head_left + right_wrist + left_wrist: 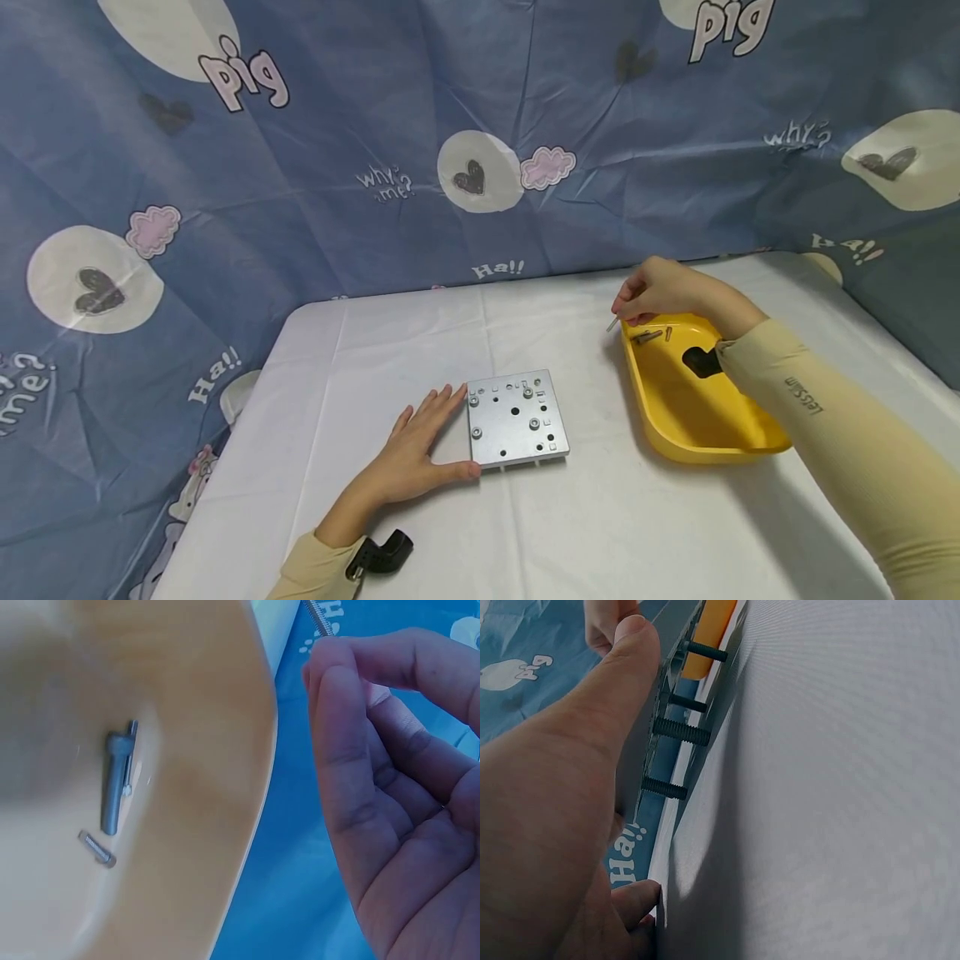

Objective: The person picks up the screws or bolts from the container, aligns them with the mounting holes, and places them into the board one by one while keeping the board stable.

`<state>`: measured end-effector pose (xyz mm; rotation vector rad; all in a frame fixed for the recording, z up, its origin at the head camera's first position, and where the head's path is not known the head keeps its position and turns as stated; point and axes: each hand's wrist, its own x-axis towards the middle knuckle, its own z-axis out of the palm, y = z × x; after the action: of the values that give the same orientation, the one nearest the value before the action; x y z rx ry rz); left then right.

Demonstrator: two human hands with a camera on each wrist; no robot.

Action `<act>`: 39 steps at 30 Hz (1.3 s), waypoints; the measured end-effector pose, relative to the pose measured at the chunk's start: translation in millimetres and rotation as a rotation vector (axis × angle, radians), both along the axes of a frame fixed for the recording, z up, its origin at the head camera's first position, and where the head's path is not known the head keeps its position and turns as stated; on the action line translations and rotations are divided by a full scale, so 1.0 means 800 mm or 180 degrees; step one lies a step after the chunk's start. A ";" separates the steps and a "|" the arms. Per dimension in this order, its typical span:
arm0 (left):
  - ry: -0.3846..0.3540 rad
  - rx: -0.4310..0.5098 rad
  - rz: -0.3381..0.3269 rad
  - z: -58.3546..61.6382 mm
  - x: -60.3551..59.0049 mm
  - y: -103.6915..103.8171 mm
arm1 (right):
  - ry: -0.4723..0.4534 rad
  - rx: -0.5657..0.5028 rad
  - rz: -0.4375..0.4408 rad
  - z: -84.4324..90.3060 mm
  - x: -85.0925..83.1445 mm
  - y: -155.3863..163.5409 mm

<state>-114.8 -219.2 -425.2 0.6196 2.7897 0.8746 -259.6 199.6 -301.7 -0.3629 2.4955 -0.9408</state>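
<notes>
— Where's the left hand [417,450]?

— Flat on the white surface [375,350], fingers straight, pressed against the left edge of the metal plate [516,419], with the thumb lying along the plate's near edge. It braces the plate and does not grip it.

— And the plate itself?

— At the middle of the surface, lying flat. Several screws [528,392] sit in its top, and the left wrist view shows their threaded ends [681,732] poking out beneath, holding the plate a little off the cloth.

— The right hand [654,292]?

— At about two o'clock from the plate, well apart from it, raised over the far end of the yellow tray [678,417]. Its fingertips are pinched together on a thin screw [612,323], whose tip sticks out toward the left. In the right wrist view only the threaded end [318,616] shows above the fingers [337,712].

— Anything in the tray?

— A larger grey bolt [114,784] and a small screw [97,849] lying near each other at the far end. The tray sits at three o'clock from the plate, apart from it.

— Behind all that?

— A blue patterned cloth [375,125] hung as a backdrop.
</notes>
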 end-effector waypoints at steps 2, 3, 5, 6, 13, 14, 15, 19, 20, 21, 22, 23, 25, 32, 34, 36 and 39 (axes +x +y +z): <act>0.0002 0.0005 0.0002 0.000 0.000 0.000 | -0.0009 -0.0026 0.0008 -0.001 0.000 -0.005; 0.0006 0.0006 0.0003 0.000 0.000 0.000 | -0.0014 -0.0035 0.0020 -0.001 0.001 -0.007; 0.0003 0.0014 0.0006 0.001 0.000 0.000 | -0.0003 -0.0038 0.0050 -0.001 0.003 -0.012; 0.0002 0.0017 0.0006 0.001 0.000 0.000 | 0.0002 -0.0037 0.0065 -0.001 0.004 -0.014; -0.0048 0.0006 0.0011 0.002 -0.002 0.001 | -0.0008 -0.0049 0.0183 0.002 0.009 -0.031; -0.0047 0.0006 0.0015 0.002 -0.002 0.001 | -0.0009 -0.0049 0.0205 0.001 0.009 -0.034; -0.0050 0.0004 0.0018 0.002 -0.002 0.001 | -0.0006 -0.0050 0.0224 0.001 0.009 -0.037; -0.0063 0.0014 0.0033 0.003 -0.001 0.001 | -0.0038 -0.0110 0.0272 -0.003 0.009 -0.051; -0.0061 0.0018 0.0035 0.003 -0.001 0.001 | -0.0053 -0.0145 0.0279 -0.004 0.009 -0.054; -0.0065 0.0025 0.0037 0.003 -0.001 0.001 | -0.0069 -0.0183 0.0295 -0.005 0.010 -0.057; -0.0064 0.0030 0.0039 0.003 0.000 0.000 | -0.0081 -0.0208 0.0307 -0.005 0.010 -0.061; -0.0061 0.0030 0.0041 0.003 0.000 0.000 | -0.0079 -0.0223 0.0332 -0.006 0.009 -0.064; -0.0057 0.0027 0.0040 0.003 0.000 0.000 | -0.0063 -0.0236 0.0381 -0.008 0.008 -0.071; -0.0064 -0.0005 0.0019 0.002 -0.001 0.001 | -0.0030 -0.0199 0.0520 -0.014 0.006 -0.093; -0.0071 -0.0017 0.0017 0.002 -0.001 0.001 | -0.0031 -0.0197 0.0536 -0.014 0.006 -0.099; -0.0075 -0.0020 0.0018 0.002 0.000 0.002 | -0.0037 -0.0212 0.0556 -0.014 0.006 -0.104; -0.0072 -0.0037 0.0020 0.003 0.000 0.002 | -0.0046 -0.0216 0.0563 -0.015 0.006 -0.113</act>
<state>-114.6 -218.0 -423.0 0.5956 2.7761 0.8604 -255.0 109.5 -313.7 -0.5862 2.3769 -0.9538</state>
